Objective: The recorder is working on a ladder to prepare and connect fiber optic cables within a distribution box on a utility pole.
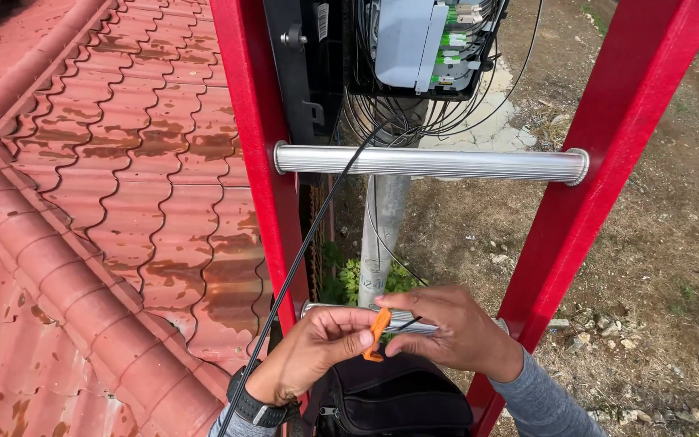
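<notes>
Both hands meet: left hand (313, 352) pinches a small, light orange plastic tool (377, 331); right hand (451, 328) pinches the thin, bendy black cable (317, 222) near its end.

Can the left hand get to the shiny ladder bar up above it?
Probably yes. The left hand is pinching a small orange tool, so it's busy. But nothing solid blocks the way up to the upper silver rung; only a thin black cable crosses there.
</notes>
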